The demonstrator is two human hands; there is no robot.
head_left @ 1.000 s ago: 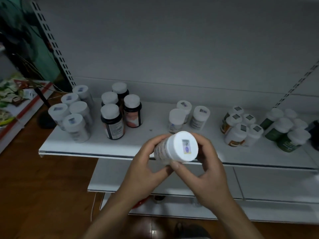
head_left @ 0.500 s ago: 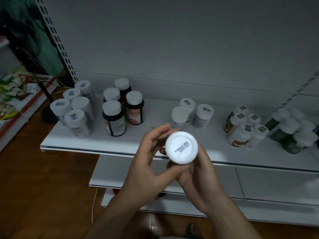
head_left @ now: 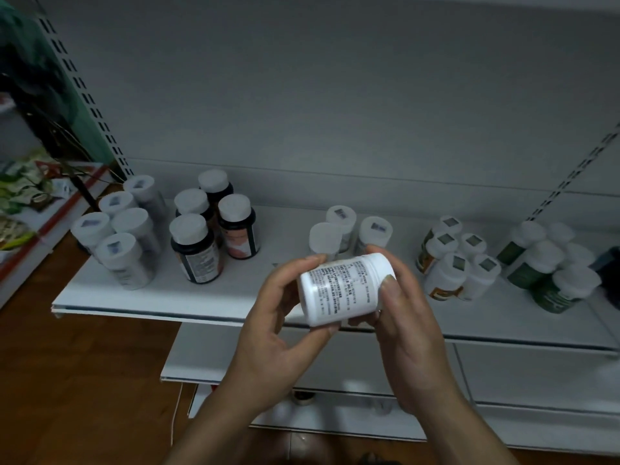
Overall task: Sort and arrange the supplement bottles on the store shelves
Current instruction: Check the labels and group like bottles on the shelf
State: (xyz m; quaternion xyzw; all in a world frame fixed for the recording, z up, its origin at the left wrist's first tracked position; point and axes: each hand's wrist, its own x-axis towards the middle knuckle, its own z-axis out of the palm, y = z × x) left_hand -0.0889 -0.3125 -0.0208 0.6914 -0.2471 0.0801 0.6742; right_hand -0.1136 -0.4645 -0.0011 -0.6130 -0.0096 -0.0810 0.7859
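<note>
Change: bottle [head_left: 342,290] was turned from end-on to label-up, lying sideways.
Hands: left hand [head_left: 278,330] and right hand [head_left: 409,330] both gripped it above the shelf [head_left: 235,297] edge.
Meaning: probably a label check before placing.

The shelf [head_left: 285,231] lies open between 4 dark bottles [head_left: 196,255] and 3 white bottles [head_left: 340,218].

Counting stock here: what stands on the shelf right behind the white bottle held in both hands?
Three white-capped bottles stand on the shelf behind the held bottle. It covers their lower parts, so their labels cannot be read.
</note>
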